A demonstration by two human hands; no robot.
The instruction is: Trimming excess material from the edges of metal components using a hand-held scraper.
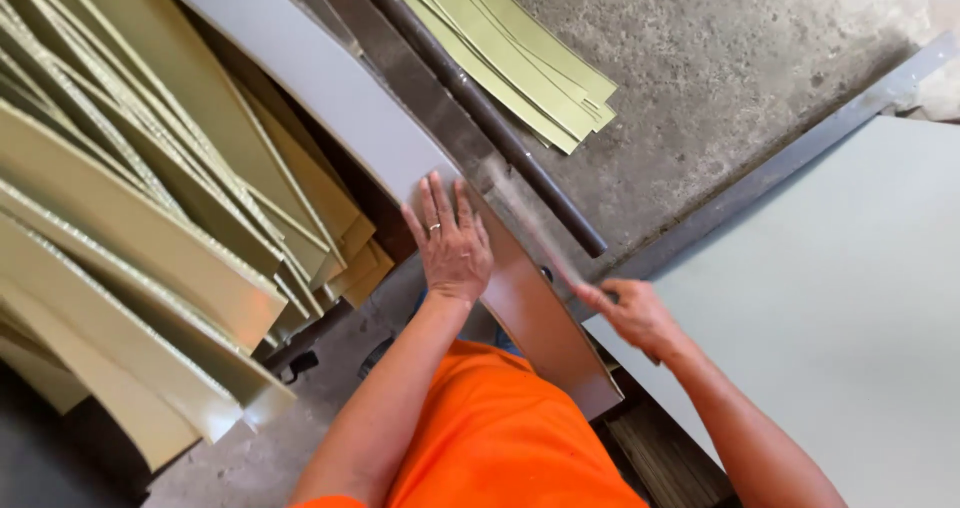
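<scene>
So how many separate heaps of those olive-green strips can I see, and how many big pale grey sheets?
Olive-green strip heaps: 2, a big fanned one at left and a small one on the floor
Pale grey sheets: 2, one under the left hand at, one beside the right hand at
Total: 4

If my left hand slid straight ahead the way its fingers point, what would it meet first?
Only more of the grey sheet that the left hand lies flat on; the way looks free to the picture's edge.
</scene>
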